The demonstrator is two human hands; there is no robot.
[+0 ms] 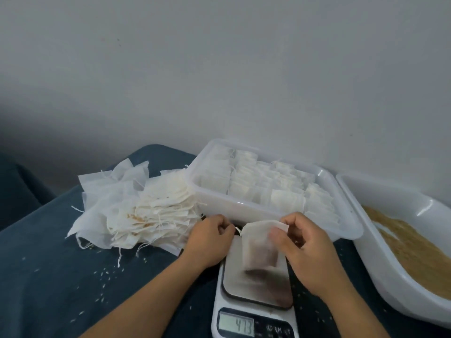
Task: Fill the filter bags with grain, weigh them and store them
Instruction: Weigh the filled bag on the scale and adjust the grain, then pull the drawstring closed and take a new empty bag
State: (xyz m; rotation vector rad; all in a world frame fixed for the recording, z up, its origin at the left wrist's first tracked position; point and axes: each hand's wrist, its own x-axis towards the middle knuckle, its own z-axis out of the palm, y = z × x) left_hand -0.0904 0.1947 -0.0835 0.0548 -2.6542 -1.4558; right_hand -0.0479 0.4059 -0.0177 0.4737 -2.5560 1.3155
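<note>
Holding the filled white paper filter bag [261,245] just above the steel-topped kitchen scale [256,286] at the blue table's near edge, the right hand [302,250] is pinching its top while the left hand [210,240] is pinching the drawstring, best drawn steadily sideways.

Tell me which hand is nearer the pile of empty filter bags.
Left. The left hand sits right beside the pile of empty filter bags, at its near right edge, pinching the drawstring. The right hand is farther right, across the filled filter bag it holds.

filter bag [260,245] white | grain [415,250] tan | cloth [48,276] dark blue
</note>
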